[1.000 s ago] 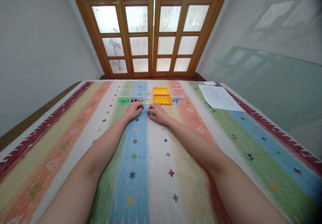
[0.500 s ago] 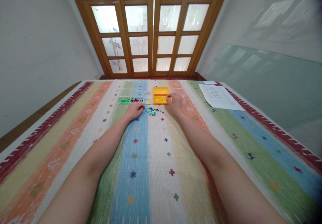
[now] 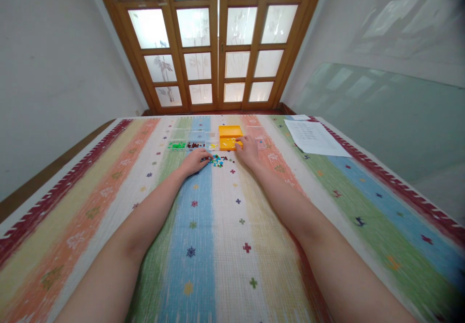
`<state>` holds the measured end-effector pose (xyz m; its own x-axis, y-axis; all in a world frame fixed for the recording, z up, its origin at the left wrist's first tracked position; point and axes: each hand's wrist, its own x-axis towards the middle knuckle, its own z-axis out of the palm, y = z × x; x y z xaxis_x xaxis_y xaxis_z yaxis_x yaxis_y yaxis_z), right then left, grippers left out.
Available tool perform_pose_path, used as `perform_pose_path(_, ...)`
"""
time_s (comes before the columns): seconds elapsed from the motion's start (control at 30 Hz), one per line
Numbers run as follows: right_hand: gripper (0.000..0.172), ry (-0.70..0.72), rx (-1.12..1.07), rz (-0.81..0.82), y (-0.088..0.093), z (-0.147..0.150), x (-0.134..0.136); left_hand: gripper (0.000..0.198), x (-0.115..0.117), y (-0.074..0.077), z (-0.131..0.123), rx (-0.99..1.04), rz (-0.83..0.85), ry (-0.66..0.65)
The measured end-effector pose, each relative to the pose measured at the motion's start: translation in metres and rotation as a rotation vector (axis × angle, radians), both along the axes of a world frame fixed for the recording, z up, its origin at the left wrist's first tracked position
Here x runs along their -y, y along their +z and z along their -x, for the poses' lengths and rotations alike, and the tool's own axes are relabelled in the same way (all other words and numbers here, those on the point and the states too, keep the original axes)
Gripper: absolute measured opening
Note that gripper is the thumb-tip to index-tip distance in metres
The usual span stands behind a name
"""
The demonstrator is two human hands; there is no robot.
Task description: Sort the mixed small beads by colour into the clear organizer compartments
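On the cloth lies a small pile of mixed tiny pieces (image 3: 217,161), blue, white, green and dark red. My left hand (image 3: 195,161) reaches the pile's left edge with fingers curled together; whatever they pinch is too small to make out. My right hand (image 3: 248,150) is at the right front of an open orange box (image 3: 230,131) holding white bits. Its thumb and forefinger are brought together at the box's edge, and anything between them is hidden. Left of the box, clear compartment boxes hold green pieces (image 3: 177,146), dark red pieces (image 3: 195,145) and yellow pieces (image 3: 213,146).
Another clear box (image 3: 260,144) with a few small bits stands behind my right hand. A printed paper sheet (image 3: 316,138) lies at the right on the striped tablecloth (image 3: 227,265). Beyond the table is a wooden glazed door (image 3: 219,71).
My left hand has moved right, its fingertips now at the pile. My right hand has shifted slightly left and down along the orange box's edge. The view has turned a little.
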<state>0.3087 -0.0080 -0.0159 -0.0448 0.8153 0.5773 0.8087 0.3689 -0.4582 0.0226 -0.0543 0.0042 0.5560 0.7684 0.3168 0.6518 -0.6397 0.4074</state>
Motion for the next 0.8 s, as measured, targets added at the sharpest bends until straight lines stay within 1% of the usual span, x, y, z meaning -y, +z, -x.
perform_pose_path(0.13,0.022,0.037,-0.009,-0.001,0.001,0.006,0.004,0.02,0.002,0.001,-0.002,0.003,0.019,-0.016)
perform_pose_path(0.3,0.02,0.042,-0.011,0.006,0.002,0.009,0.005,0.016,0.003,0.002,-0.002,0.012,0.023,0.03)
perform_pose_path(0.5,0.019,0.044,0.001,0.012,0.002,0.009,0.006,0.015,-0.001,-0.002,0.0,0.066,0.029,0.019)
perform_pose_path(0.57,0.019,0.049,0.01,0.008,0.002,0.009,0.006,0.015,-0.004,-0.004,0.001,0.13,0.056,0.044)
perform_pose_path(0.63,0.018,0.053,0.019,0.009,0.001,0.008,0.005,0.017,-0.006,-0.007,0.002,0.239,0.098,0.089)
perform_pose_path(0.8,0.018,0.057,0.026,0.022,-0.001,0.008,0.003,0.018,-0.016,-0.012,0.006,0.656,0.237,0.152)
